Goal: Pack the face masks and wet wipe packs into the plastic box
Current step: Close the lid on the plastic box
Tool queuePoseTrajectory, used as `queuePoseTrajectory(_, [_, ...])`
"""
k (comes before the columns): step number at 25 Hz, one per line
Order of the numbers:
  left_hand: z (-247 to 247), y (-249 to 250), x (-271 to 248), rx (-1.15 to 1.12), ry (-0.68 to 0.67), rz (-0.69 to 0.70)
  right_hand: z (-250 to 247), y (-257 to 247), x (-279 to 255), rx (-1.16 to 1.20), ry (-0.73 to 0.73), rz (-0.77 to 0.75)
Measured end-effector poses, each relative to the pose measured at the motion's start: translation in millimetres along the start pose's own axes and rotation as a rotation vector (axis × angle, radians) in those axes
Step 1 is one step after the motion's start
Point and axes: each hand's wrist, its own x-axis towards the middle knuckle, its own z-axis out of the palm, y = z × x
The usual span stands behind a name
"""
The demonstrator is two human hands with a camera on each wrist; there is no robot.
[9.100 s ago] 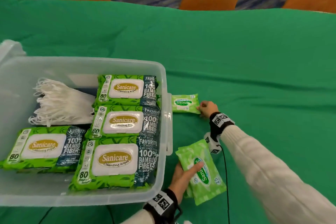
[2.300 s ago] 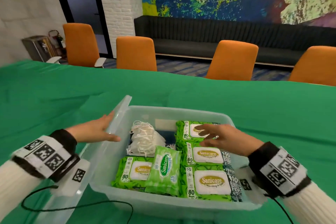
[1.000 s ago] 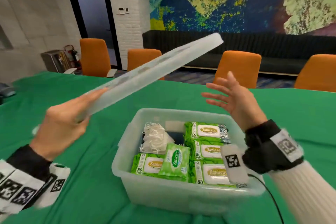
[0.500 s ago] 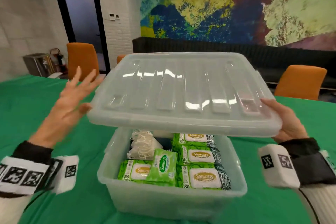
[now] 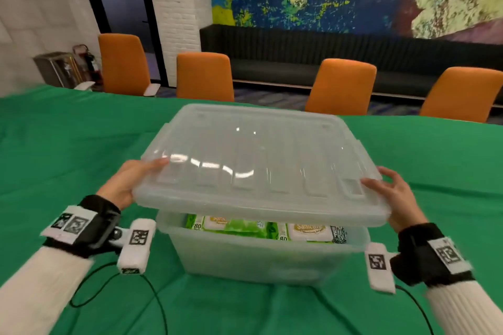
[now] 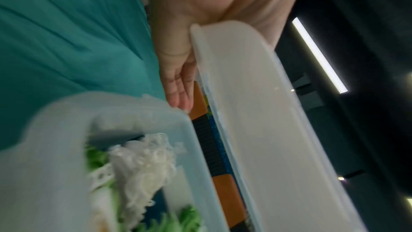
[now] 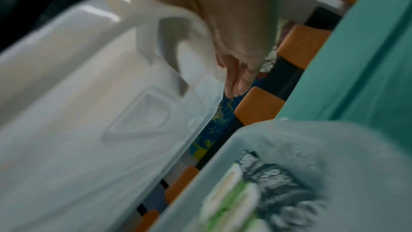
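Hovering just above the plastic box (image 5: pixel 261 258), the clear lid (image 5: pixel 255 166) is held level by both short ends, its far edge lower than its near edge. The left hand (image 5: pixel 128 185) is curled round the lid's left rim, thumb on top and fingers (image 6: pixel 178 93) laid along the underside; the right hand (image 5: pixel 394 198) clasps the right rim in the same way beside a moulded latch tab. Inside the box, which stands on the green-covered bench (image 5: pixel 68 144), the wet wipe packs (image 5: pixel 307 228) are seen through the near gap, and the white face masks (image 6: pixel 142 161) are seen at the left in the left wrist view. The lid is judged light, stiff but slightly springy, and smooth enough to slip, so a hold at the two end rims is judged best, with the corners pressed last. The packs are judged soft and yielding, the masks limp and easily snagged by their loops under the rim. Compared with half a second earlier, the lid has been lowered and brought nearly onto the box, and the left hand, then spread open beside the lid, is now closed on its edge.
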Motion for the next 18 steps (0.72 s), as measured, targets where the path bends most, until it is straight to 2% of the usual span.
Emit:
queuePoseTrajectory(2, [8.9, -29.1, 9.1, 0.026, -0.034, -0.053, -3.0, 25.8, 4.0, -0.13, 0.009, 0.016])
queuePoseTrajectory(5, [11.7, -56.8, 23.5, 0.025, -0.02, -0.055, -6.2, 54.2, 6.7, -0.235, -0.007, 0.031])
queuePoseTrajectory(9, [13.0, -69.7, 36.6, 0.059, -0.015, -0.07, -9.7, 75.7, 10.2, -0.28, -0.014, 0.067])
queuePoseTrajectory(14, [14.8, -79.3, 36.9, 0.123, -0.101, -0.146, -7.4, 84.8, 14.0, -0.302, -0.04, 0.116])
queuePoseTrajectory(18, [17.5, -80.5, 34.2, 0.172, -0.15, -0.145, -6.4, 85.1, 14.7, -0.368, -0.079, 0.134])
